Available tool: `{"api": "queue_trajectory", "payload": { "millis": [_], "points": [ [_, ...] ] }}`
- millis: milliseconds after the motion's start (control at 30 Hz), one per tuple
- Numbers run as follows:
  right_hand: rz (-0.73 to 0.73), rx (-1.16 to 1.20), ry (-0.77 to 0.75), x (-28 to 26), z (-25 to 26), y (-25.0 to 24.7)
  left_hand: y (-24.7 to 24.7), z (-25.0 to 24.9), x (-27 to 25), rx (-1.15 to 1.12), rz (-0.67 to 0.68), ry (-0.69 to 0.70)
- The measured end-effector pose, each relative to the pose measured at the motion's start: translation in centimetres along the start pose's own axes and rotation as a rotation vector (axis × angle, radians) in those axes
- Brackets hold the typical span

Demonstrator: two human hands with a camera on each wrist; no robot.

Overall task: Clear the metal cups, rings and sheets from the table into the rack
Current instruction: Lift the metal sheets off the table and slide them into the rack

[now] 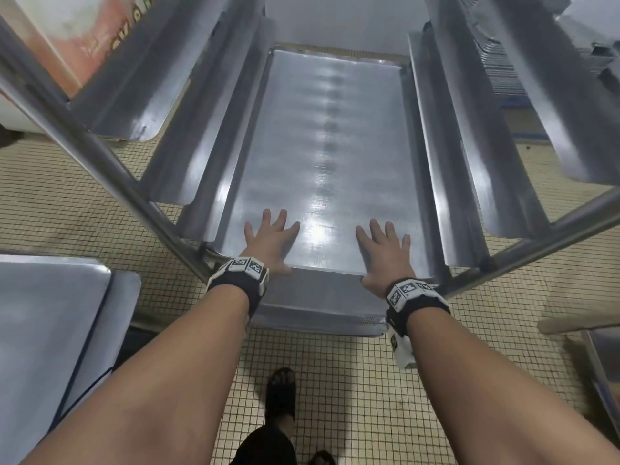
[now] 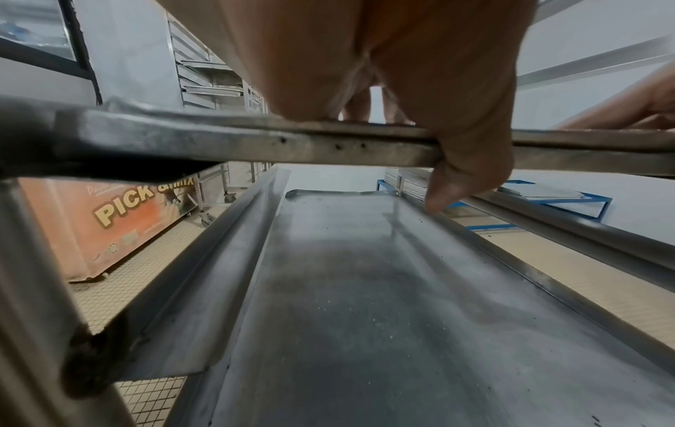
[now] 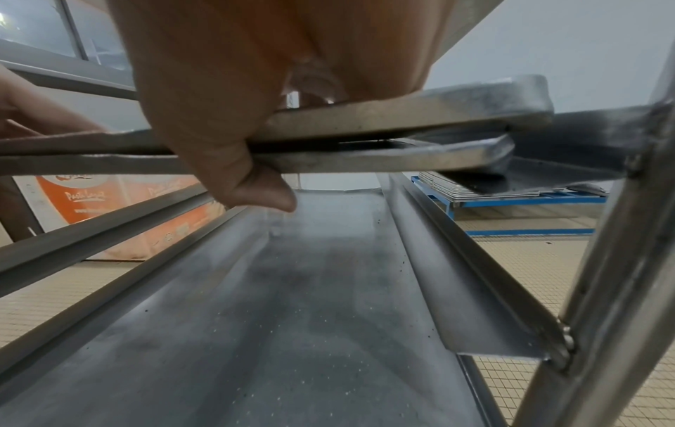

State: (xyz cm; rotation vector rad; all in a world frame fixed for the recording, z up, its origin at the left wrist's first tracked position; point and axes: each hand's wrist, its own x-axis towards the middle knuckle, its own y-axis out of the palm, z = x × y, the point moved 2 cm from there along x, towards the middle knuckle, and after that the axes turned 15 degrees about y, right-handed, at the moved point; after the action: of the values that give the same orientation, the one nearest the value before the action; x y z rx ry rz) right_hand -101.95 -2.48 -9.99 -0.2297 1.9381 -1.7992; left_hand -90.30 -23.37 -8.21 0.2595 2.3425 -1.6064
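A large flat metal sheet (image 1: 328, 146) lies on the runners inside the steel rack (image 1: 100, 156), its near edge toward me. My left hand (image 1: 271, 236) and right hand (image 1: 382, 250) lie on its near end with fingers spread flat on top. In the left wrist view the left hand (image 2: 365, 57) has its thumb (image 2: 464, 179) hooked down over the sheet's rim (image 2: 255, 144). The right hand (image 3: 219, 72) curls its thumb (image 3: 255, 190) under two stacked rims (image 3: 402, 121). Another sheet (image 2: 365, 289) sits one level lower and sticks out toward me (image 1: 318, 307).
Angled runners (image 1: 469, 162) line both sides of the rack. A metal table with a sheet (image 1: 50, 330) stands at lower left. An orange printed cabinet (image 1: 67, 35) is behind on the left, stacked sheets on a blue frame (image 3: 493, 190) on the right. Tiled floor and my sandalled foot (image 1: 280, 391) lie below.
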Motion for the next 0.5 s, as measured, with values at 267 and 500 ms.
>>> {"api": "queue_trajectory", "payload": {
  "millis": [267, 500],
  "points": [
    [-0.066, -0.047, 0.066, -1.0, 0.6, 0.5, 1.3, 0.1, 0.2, 0.094, 0.012, -0.034],
    [-0.033, -0.030, 0.071, -7.0, 0.9, 0.5, 3.7, -1.8, -6.1, 0.149, -0.017, -0.010]
  ]
}}
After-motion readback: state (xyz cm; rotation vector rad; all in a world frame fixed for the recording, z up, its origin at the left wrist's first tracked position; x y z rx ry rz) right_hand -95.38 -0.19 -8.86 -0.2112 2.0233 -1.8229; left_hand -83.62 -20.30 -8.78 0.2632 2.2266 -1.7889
